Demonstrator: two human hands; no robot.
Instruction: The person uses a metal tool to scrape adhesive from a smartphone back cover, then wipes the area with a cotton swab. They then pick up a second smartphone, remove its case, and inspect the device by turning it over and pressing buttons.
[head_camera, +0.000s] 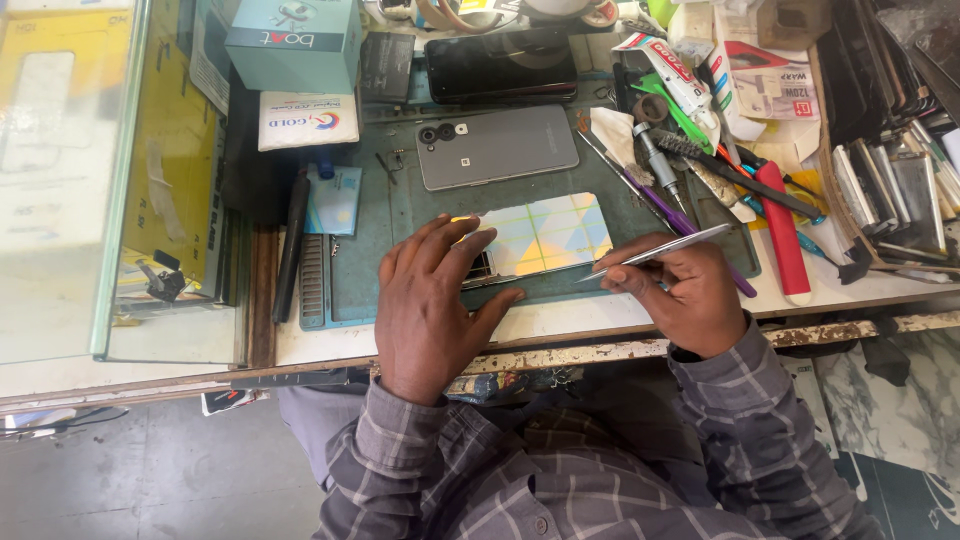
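A phone with a shiny, colour-reflecting back (548, 233) lies on a green work mat (400, 215). My left hand (432, 305) rests flat on the phone's left end, fingers spread, holding it down. My right hand (682, 290) grips metal tweezers (655, 251), whose tips point left at the phone's lower edge. A second, grey phone (497, 146) lies back up, with its camera lenses showing, just beyond the first one.
A black phone (500, 62) and a teal box (295, 42) sit at the back. Screwdrivers, a brush, a tube and a red tool (783, 235) crowd the right side. A rack of phone parts (890, 185) stands far right. A glass case (90, 180) is on the left.
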